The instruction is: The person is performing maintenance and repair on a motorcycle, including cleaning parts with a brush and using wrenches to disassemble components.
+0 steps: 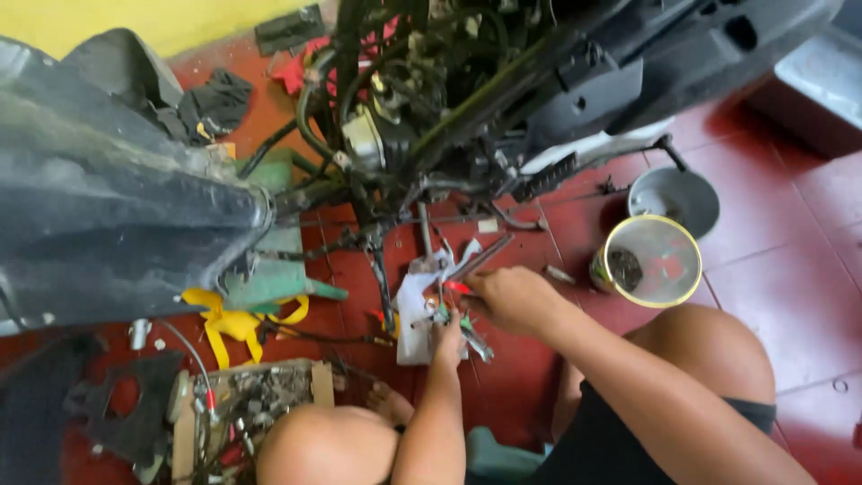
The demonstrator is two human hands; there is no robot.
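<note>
i'm looking down at the stripped scooter frame [422,117] filling the top of view, its dark body panel [117,216] lying off to the left on the red tiled floor [790,269]. next down in size, a grey bowl [678,198] and a yellow-rimmed tub [651,260] are sitting to the right, and a cardboard tray of small parts [260,395] is resting near the left knee. a white rag [415,301] is spreading out in front of me, right below the frame. my right hand [512,296] is curling over a red-handled tool [456,287] just above that rag, fingers closed around it. my left hand [449,341] is pinching a small metal part [474,341] at the rag's edge, fingers mostly closed; exactly what it is, i cannot tell. i'd say the trick here is keeping the left grip steady and low over the rag so nothing is dropping onto the floor.
</note>
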